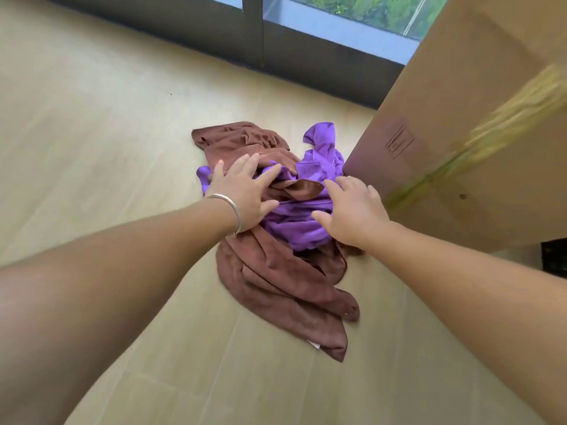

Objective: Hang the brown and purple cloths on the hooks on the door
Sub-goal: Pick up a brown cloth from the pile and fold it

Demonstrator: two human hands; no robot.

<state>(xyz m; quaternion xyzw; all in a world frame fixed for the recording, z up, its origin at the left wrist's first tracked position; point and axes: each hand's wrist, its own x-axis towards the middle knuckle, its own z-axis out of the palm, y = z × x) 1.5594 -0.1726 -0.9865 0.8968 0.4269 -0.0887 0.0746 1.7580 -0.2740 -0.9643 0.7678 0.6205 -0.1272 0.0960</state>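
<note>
Pale wooden floor [92, 148] is seen from above, and on it the brown cloth [276, 280] and purple cloth [294, 222] are heaped together, tangled, just beside a cardboard box [460, 124] and near a dark-framed window [276, 41]. Both are being reached for: the left hand [242, 191], a silver bangle [227, 207] worn at its wrist, is laid with spread fingers over the brown folds, nothing yet pinched. The right hand [352, 210] is spread too, resting on the purple bundle, nothing gripped. Both hands appear placed to gather the heap or to part the two colours. The pile's long axis is run from the far edge by the window toward the viewer, the brown tail pointed nearest. No door or hooks are shown, so hanging is judged not yet begun.
</note>
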